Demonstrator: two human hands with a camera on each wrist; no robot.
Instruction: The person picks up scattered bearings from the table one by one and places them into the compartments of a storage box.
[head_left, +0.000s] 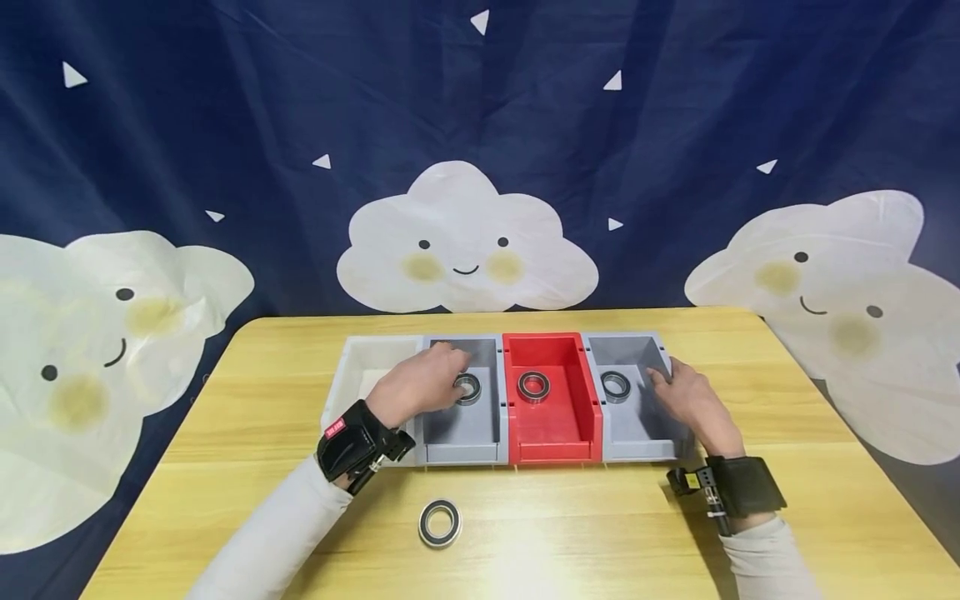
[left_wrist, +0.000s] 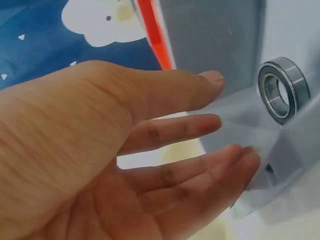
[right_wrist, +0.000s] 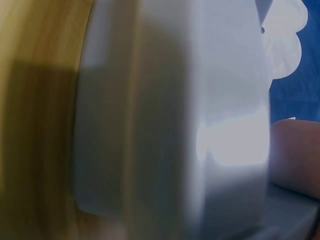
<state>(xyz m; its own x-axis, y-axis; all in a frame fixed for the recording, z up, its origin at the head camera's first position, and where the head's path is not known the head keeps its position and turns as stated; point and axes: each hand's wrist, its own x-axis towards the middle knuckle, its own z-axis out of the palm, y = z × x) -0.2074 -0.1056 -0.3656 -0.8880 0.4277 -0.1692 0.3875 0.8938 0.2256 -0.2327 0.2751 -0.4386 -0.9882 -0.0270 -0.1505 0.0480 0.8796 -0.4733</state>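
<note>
L hand: L hand (head_left: 420, 385) reaches into 2nd bin from left, the left grey bin (head_left: 459, 433); wrist view shows fingers (left_wrist: 190, 127) straight, relaxed, holding nothing, tips just beside the bearing (head_left: 467, 388).
R hand: R hand (head_left: 692, 400) rests on outer wall of right grey bin (head_left: 637, 437); fingers over the rim, gripping or just touching — can't tell, wrist cam blurred.
Bins: row of 4 along counter (head_left: 787, 517) middle: white bin (head_left: 352, 371), grey, red bin (head_left: 555, 433), grey.
Bearings: one each in both grey bins + red bin (head_left: 533, 385) (head_left: 616, 387); spare bearing (head_left: 439, 523) loose on counter near front edge.
Risk: judged, L fingers may nudge the bearing and roll it to the bin wall; R hand push could shift the bin row.
</note>
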